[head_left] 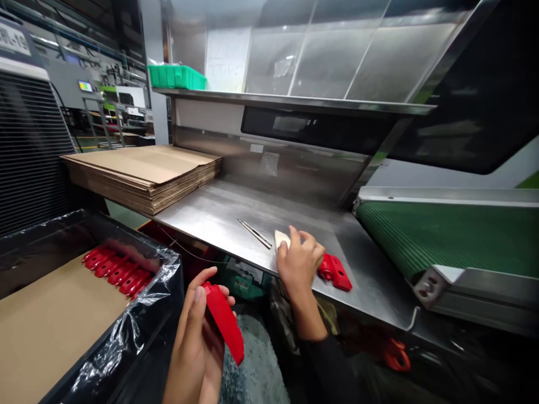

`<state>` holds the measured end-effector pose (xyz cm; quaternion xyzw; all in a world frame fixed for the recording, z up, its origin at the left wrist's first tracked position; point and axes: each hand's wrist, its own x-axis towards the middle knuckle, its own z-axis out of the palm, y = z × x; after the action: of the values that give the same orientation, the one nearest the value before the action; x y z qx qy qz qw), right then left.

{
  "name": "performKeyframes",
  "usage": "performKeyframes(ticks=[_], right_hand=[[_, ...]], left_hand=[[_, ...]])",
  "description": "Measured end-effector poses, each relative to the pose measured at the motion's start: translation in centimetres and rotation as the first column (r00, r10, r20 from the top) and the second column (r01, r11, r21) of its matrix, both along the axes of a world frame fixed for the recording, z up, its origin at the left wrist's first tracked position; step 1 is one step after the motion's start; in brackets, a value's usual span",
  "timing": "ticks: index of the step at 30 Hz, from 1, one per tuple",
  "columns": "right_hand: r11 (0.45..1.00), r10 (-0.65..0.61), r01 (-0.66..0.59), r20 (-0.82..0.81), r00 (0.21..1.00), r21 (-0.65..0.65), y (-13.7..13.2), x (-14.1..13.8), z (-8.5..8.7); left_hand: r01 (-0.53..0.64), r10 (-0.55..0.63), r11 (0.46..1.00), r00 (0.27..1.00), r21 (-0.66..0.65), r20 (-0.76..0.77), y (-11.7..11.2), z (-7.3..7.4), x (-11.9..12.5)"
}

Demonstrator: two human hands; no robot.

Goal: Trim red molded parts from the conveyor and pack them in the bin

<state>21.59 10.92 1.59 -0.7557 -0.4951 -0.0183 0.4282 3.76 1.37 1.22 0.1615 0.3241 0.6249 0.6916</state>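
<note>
The red part [225, 322] is in my left hand [196, 342], low and near, just off the near edge of the desk [219, 213]. The fingers and thumb are closed around its top end, and the long side hangs down. My right hand [300, 261] lies on the desk with its fingers curled. It touches a second red part [336, 272] lying flat just to its right, but I cannot tell if it grips it. A small white piece [281, 238] peeks out at the far side of those fingers. Thin metal sticks [255, 233] lie just left of it. On the near left, a box lined with plastic [164, 269] holds a row of red parts [118, 270] on brown card. Flat cardboard sheets [143, 171] are stacked at the far left. A green belt [442, 235] runs on the right.
</note>
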Motion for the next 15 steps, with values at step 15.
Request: performKeyframes(ticks=[15], right_hand=[[0.57, 0.726, -0.77, -0.615, 0.307, 0.288, -12.3, -8.3, 2.3]], left_hand=[[-0.294, 0.291, 0.956, 0.946, 0.003, 0.144, -1.5, 0.8, 1.6]])
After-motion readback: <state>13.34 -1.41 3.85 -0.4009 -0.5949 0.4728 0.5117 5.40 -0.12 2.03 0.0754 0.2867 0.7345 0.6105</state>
